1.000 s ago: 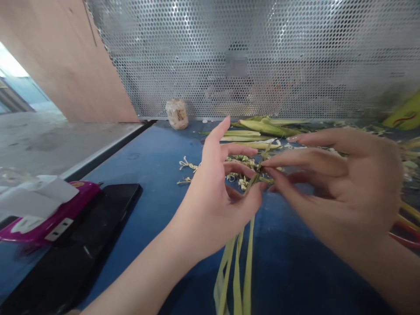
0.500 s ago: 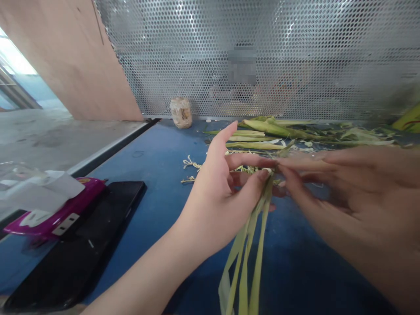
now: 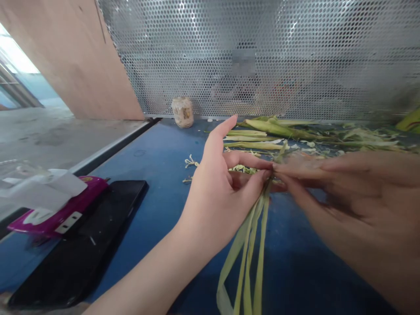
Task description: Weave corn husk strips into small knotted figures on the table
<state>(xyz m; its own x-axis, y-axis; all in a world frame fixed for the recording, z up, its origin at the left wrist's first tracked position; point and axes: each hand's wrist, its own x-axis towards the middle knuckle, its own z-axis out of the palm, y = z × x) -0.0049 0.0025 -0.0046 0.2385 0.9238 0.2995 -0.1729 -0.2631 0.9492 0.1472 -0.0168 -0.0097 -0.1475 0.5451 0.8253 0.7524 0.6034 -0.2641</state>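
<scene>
Several long, pale green strips of corn husk point(image 3: 248, 258) hang down toward me from between my hands. My left hand point(image 3: 226, 183) pinches their upper end between thumb and fingers, its index finger raised. Fingertips of my right hand point(image 3: 354, 205), partly blurred, are closed on the same upper end and meet those of the left. A short tip of husk sticks up above the pinch. Behind my left hand lie knotted or braided pieces of husk point(image 3: 191, 162), partly hidden by it.
Husk leaves point(image 3: 275, 127) and shreds lie along the perforated metal panel point(image 3: 197, 52) at the back. A wrapped jar-like object point(image 3: 183, 112) stands at the back left. On the blue table's left are a black phone point(image 3: 82, 245) and a purple power strip point(image 3: 55, 223) with white plugs.
Both hands stay together at the strips' upper end, with the right fingers shifted slightly left. The hanging strips have swung a little, and the view has moved slightly.
</scene>
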